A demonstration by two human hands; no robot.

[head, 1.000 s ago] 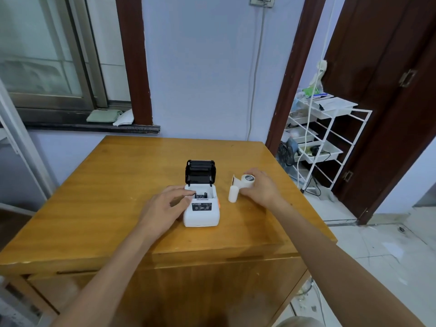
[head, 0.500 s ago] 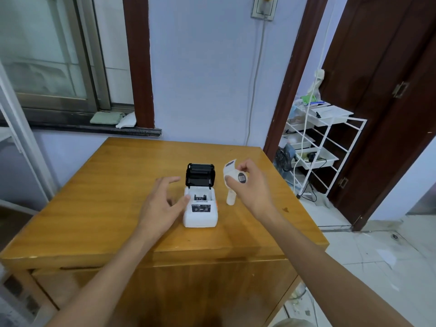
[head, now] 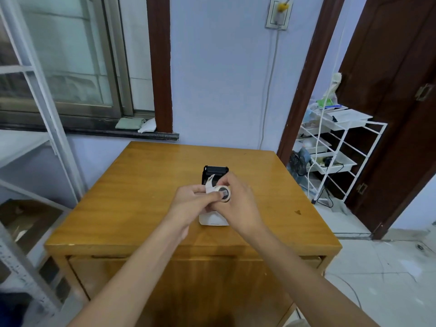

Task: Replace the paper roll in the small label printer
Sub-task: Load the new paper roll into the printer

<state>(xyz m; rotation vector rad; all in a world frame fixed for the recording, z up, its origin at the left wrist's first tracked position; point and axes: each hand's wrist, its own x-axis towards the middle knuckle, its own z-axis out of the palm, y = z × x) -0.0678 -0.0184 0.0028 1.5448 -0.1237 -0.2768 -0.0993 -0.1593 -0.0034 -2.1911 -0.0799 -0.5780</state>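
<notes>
Now both hands, left (head: pixel 188 204) and right (head: pixel 238 204), grip the roll (head: pixel 223 194) above the open printer (head: pixel 213 215), mid-table (head: pixel 141 185); its loose tail could unwind or crease if pulled carelessly.

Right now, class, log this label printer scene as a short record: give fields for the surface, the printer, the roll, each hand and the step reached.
surface: yellow-brown wooden table
printer: small white label printer with its black lid raised, partly hidden behind the hands
roll: small white paper roll, held above the printer, loose end curling upward
left hand: grip on the roll, thumb against its end face
right hand: grip closed around the roll from the right
step: roll not yet in the printer
</notes>
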